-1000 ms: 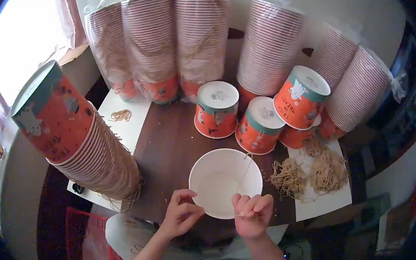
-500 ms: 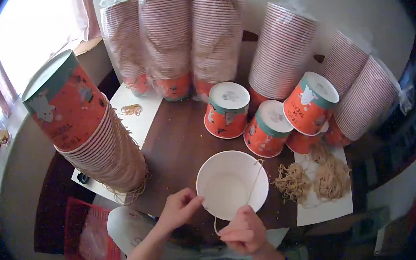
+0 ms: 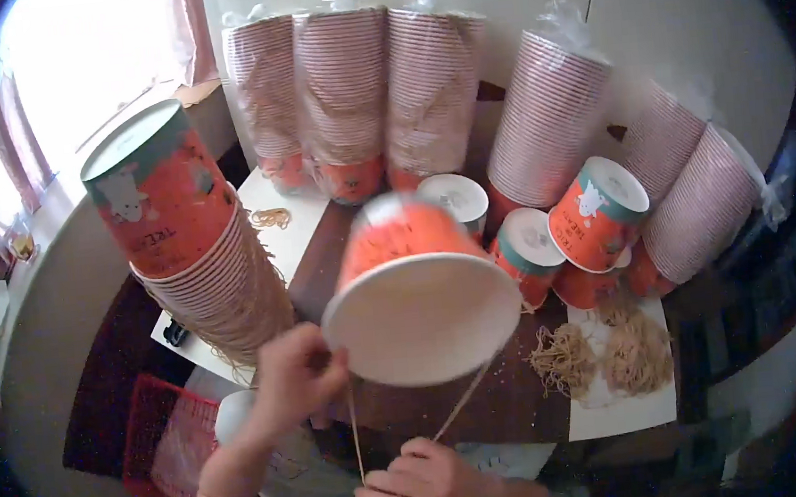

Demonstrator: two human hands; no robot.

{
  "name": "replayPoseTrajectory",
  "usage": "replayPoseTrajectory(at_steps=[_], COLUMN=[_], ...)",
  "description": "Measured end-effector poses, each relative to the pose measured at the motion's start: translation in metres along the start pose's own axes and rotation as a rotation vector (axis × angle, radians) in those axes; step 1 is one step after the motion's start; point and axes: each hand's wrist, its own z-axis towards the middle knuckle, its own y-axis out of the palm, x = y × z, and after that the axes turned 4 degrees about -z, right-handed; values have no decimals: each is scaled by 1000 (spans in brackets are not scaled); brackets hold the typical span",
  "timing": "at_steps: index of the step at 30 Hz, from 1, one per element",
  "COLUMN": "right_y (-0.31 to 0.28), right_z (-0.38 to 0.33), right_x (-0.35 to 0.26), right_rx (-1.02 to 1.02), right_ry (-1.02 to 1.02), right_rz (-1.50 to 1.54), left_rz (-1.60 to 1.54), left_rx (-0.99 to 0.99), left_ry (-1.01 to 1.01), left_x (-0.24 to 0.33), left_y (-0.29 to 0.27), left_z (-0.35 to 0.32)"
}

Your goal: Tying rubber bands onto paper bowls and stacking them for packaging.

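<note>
An orange paper bucket with a white rim and white inside is raised off the table, tilted so its mouth faces me. Its outline is blurred by motion. My left hand pinches the rim on its left side. A thin tan cord handle runs from both sides of the rim down toward me. Its lower loop is drawn tight in the closed fingers of my right hand. Left of the hands leans a tall stack of nested buckets, upside down, with cords hanging along its side.
Several upturned buckets stand beyond the hands to the right. Tangled piles of tan cord lie on a white sheet. Bagged bucket stacks line the back. A red plastic basket sits low at the left.
The bucket has risen from the table and tipped its mouth toward me. My left hand has gone up and left with the rim; my right hand has pulled the cord lower and left.
</note>
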Motion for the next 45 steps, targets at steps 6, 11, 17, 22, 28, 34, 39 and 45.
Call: replayPoseTrajectory(at_steps=[6, 11, 17, 22, 28, 34, 39, 45], right_y=[12, 31, 76, 114, 138, 140, 135, 119], right_z=[44, 125, 192, 178, 135, 86, -7, -88], right_x=[19, 41, 61, 72, 80, 65, 74, 71], right_rx=[-185, 82, 311, 52, -20, -514, -356, -178], right_ry=[-17, -187, -201, -128, -109, -84, 21, 499], right_rz=[-429, -613, -620, -528, -465, -75, 85, -38], left_rz=[538, 1007, 1135, 986, 830, 732, 584, 715], left_rx=[751, 1067, 1217, 960, 865, 867, 966, 875], left_ry=[680, 1068, 741, 707, 638, 495, 658, 860], left_x=[38, 85, 59, 2, -22, -47, 5, 40], left_y=[-101, -188, -249, -254, -243, -256, -248, -173], left_z=[38, 58, 87, 81, 69, 66, 61, 76])
